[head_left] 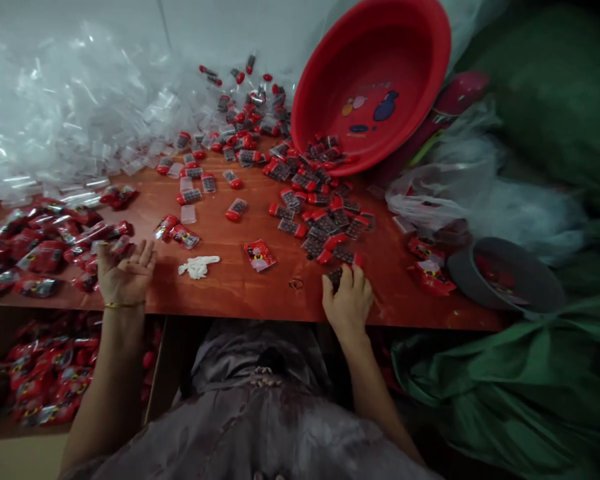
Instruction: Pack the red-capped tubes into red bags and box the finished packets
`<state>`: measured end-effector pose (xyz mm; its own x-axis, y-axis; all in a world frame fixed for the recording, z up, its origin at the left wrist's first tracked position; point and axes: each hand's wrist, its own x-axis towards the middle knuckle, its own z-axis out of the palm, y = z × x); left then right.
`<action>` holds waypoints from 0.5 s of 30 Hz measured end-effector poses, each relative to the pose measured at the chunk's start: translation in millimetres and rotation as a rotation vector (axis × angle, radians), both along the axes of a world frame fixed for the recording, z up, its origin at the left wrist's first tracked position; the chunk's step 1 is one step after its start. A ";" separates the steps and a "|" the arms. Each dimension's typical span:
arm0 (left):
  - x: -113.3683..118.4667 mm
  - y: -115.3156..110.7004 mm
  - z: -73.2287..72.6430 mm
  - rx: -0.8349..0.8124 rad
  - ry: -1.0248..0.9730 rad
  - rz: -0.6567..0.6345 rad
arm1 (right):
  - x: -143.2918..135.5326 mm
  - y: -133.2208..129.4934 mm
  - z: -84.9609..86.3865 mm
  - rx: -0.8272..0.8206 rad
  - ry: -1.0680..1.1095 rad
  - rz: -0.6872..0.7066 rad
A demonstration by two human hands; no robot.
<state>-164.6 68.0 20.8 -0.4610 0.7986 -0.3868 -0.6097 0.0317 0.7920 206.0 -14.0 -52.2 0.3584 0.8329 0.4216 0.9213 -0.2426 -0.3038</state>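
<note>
My left hand (129,272) is palm up with its fingers apart and nothing in it, beside a heap of red printed packets (43,250) at the left. At the near end of a pile of small clear containers with red caps and dark contents (325,220), my right hand (349,300) has its thumb and fingers around one dark-filled container (336,279). Between the hands lie a flat red printed card or pouch (260,255) and a crumpled white scrap (199,267).
A red basin (375,40) tilts at the back, with containers at its lower rim. Clear plastic pieces (65,100) are heaped at the back left. Under the table edge at left, a box holds red packets (55,373). A grey round tub (510,277) and green cloth (525,373) are right.
</note>
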 end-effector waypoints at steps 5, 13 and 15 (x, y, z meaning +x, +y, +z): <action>58.2 -8.7 -18.3 0.122 0.708 -0.170 | -24.5 -2.0 -12.1 -0.027 -0.048 0.041; 153.0 11.4 -51.2 0.249 1.700 -0.766 | -28.0 -0.4 -15.2 0.032 -0.037 0.116; 152.0 16.2 -59.5 0.255 1.710 -0.753 | -26.0 -2.1 -17.0 0.045 -0.044 0.135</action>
<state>-12.5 84.2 -38.7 0.2573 0.9468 0.1931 0.8184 -0.3197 0.4775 180.0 -16.1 -69.2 0.2250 0.8521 0.4726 0.9573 -0.1031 -0.2700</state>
